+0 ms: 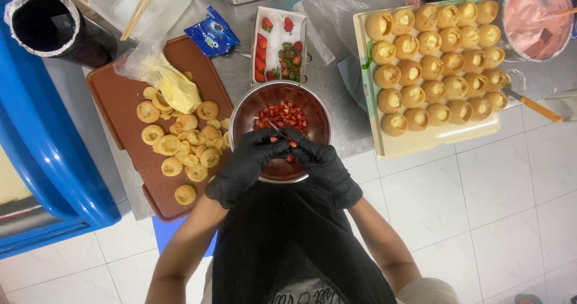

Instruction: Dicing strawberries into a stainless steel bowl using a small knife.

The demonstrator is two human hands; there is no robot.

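Both gloved hands meet over the bowl (240, 120), left hand (249, 162) pinching strawberry (291, 142), right hand (324, 168) gripping knife (277, 129); trays crowd both sides.

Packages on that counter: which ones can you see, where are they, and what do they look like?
Snack packet: small blue crinkled wrapper with white lettering, between the brown tray and the strawberry box.
Strawberry box: narrow white rectangular carton behind the steel bowl, holding red strawberries and green tops.
Clear plastic bag: on the tray, yellow filling inside.
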